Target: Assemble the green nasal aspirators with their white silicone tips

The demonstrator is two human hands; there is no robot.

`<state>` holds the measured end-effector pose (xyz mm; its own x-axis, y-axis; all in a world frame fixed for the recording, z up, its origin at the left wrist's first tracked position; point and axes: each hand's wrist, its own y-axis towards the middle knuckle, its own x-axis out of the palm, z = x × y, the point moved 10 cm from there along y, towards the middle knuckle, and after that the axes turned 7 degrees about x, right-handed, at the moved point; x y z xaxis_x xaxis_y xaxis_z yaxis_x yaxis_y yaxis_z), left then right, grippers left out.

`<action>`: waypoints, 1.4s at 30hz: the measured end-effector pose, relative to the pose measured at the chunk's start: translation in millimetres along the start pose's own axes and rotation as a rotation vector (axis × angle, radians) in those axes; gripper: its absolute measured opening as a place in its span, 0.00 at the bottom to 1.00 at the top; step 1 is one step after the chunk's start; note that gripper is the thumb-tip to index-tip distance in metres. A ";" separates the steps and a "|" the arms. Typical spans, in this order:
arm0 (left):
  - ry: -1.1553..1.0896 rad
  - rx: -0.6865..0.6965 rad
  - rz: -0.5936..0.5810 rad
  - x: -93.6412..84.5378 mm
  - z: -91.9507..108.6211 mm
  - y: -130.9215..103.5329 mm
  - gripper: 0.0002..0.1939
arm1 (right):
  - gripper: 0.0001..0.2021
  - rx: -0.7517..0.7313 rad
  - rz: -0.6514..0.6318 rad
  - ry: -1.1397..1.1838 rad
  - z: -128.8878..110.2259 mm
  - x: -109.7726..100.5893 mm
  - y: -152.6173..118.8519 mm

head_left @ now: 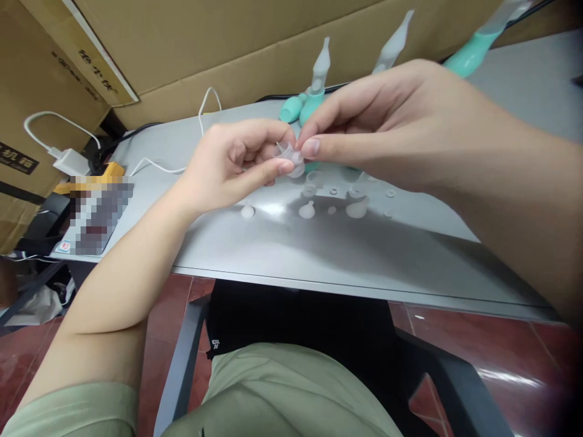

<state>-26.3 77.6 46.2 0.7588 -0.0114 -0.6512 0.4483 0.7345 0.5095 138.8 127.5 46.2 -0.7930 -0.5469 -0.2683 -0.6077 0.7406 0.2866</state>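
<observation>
- Plastic part (297, 172), translucent: likely light, semi-stiff, slippery — take the rim, squeeze gently.
- Location: above the table (282, 261), twelve o'clock from the lap.
- Left hand (230, 159): thumb and fingers clamped around it.
- Right hand (401, 124): fingertips pinched on its two-o'clock edge.

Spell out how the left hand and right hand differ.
The left hand has its thumb in front of the clear piece and fingers curled behind; the right hand pinches its upper right edge. The right hand looks larger and higher in view than the left hand. Both are bare and touch that piece.
</observation>
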 end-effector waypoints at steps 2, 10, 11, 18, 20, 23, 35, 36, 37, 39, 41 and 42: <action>0.049 -0.065 -0.035 1.4 -3.3 -1.4 0.29 | 0.11 0.006 -0.031 0.019 1.0 4.5 0.1; 0.117 -0.130 -0.062 0.9 -7.8 -2.6 0.43 | 0.13 0.023 -0.052 0.128 5.0 14.7 0.5; 0.123 -0.132 -0.070 1.6 -7.3 -2.6 0.44 | 0.13 0.015 -0.049 0.147 4.7 15.4 0.2; 0.061 -0.070 -0.063 2.2 -3.6 -3.4 0.37 | 0.09 0.000 -0.049 0.180 7.1 18.6 1.4; 0.048 -0.010 -0.053 1.5 0.3 -2.7 0.34 | 0.10 0.018 -0.054 0.173 9.9 19.1 2.2; 0.042 -0.005 -0.026 -0.6 0.0 -2.1 0.37 | 0.11 0.014 -0.084 0.201 8.6 21.2 1.6; 0.061 -0.004 0.003 -0.5 -6.6 -0.1 0.42 | 0.11 -0.038 -0.057 0.141 3.4 18.9 -5.9; 0.052 -0.005 0.009 -0.6 -4.8 -0.2 0.41 | 0.11 -0.039 -0.036 0.124 3.3 18.5 -6.3; 0.045 -0.010 0.016 -1.0 -2.8 -0.6 0.40 | 0.12 -0.038 -0.019 0.109 2.9 18.5 -6.9; 0.030 -0.023 0.041 -2.7 1.2 -1.4 0.38 | 0.14 -0.048 0.011 0.082 0.0 19.1 -8.6; 0.017 -0.033 0.074 -5.1 4.7 -1.9 0.35 | 0.16 -0.059 0.037 0.053 -2.9 19.8 -10.2; 0.018 -0.043 0.089 -6.1 5.3 -1.9 0.34 | 0.16 -0.061 0.052 0.037 -3.6 19.7 -10.7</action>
<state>-29.3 72.6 52.1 0.7858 0.0669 -0.6148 0.3588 0.7604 0.5413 129.5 107.4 41.1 -0.8237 -0.5237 -0.2174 -0.5666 0.7436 0.3551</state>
